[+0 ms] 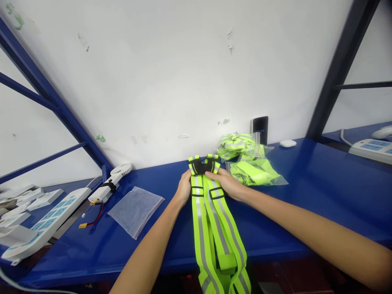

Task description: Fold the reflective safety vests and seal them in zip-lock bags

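Note:
A neon yellow-green reflective vest made of elastic straps with silver stripes hangs from the blue table toward me, over its front edge. Its black centre patch and black buckles are at the upper end. My left hand grips the left side of that end, its fingers mostly behind the straps. On the right side, my right hand is closed round the straps, thumb on top near the black patch. An unfilled clear zip bag lies flat to the left of my left hand.
Bagged neon vests are piled right of my right hand, by the wall. Behind them stands a dark-screened device, with a white case beside it. At left are a small white fan, a wired connector and a power strip.

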`<state>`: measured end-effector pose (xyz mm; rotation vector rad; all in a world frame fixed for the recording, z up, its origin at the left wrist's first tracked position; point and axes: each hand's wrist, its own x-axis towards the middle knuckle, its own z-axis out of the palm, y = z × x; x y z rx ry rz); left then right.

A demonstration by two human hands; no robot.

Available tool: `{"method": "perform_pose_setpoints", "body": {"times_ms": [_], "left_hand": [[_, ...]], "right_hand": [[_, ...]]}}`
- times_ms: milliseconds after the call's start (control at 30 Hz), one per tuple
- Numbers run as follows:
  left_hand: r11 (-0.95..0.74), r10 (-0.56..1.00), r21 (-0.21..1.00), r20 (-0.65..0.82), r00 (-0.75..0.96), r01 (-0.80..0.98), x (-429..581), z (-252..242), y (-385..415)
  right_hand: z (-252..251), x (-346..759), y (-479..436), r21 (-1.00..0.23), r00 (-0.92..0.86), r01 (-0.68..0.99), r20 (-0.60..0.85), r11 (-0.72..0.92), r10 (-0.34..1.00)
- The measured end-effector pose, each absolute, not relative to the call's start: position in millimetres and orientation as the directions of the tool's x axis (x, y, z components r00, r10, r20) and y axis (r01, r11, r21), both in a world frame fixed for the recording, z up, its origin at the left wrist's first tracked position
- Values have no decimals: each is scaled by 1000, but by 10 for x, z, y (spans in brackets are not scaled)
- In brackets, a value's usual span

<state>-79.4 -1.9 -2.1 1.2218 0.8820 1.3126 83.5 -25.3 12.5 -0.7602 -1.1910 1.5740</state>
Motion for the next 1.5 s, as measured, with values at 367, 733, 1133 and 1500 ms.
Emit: {"method": "perform_pose_setpoints", "body": {"times_ms": [367, 733, 1133, 1500], "left_hand": [[-305, 947, 894, 321, -5, -330, -741, -36, -38], [-421, 899, 907, 411, 152, 35, -753, -63, -169], [-419, 898, 908, 412, -156, -9, -627, -38, -164], [-333, 927, 914, 362, 95, -233, -635, -22, -143]], "right_hand": [[109, 753, -339, -932, -221, -344, -36, -112, 975], [-59, 761, -229, -919, -31, -388, -58, -66, 998], [-48, 763, -267, -973, -252, -60, 230, 222, 940], [-43, 765, -248, -945, -90, -269, 219, 187, 972]]}}
